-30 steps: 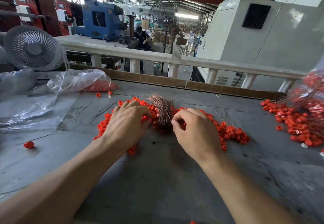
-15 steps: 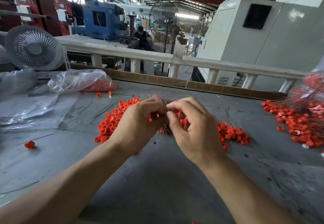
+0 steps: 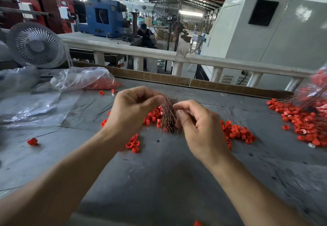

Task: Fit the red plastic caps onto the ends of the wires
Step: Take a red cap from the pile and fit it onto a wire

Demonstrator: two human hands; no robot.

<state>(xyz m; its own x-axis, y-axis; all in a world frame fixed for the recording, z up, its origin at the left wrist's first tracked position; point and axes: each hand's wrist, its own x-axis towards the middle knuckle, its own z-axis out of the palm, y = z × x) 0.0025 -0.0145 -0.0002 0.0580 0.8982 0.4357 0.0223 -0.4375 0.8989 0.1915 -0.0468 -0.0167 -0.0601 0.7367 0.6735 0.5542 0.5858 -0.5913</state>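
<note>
A bundle of thin copper-coloured wires [image 3: 168,118] lies on the grey table [image 3: 159,181], in the middle of a spread of red plastic caps [image 3: 236,132]. My left hand [image 3: 136,109] is raised just left of the bundle, thumb pressed to curled fingers around a small cap that the fingers hide. On the other side of the bundle my right hand [image 3: 198,125] pinches a single thin wire between thumb and forefinger. The two sets of fingertips are a few centimetres apart above the bundle.
A second heap of red caps with wires [image 3: 304,119] lies at the right edge. A clear plastic bag holding caps [image 3: 85,79] and plastic sheeting are at the left, with a white fan [image 3: 36,45] behind. One loose cap [image 3: 32,141] lies near left.
My left hand lifted off the cap pile and my right hand off the wire bundle. Both rose, met above the bundle half a second ago, and now sit slightly apart.
</note>
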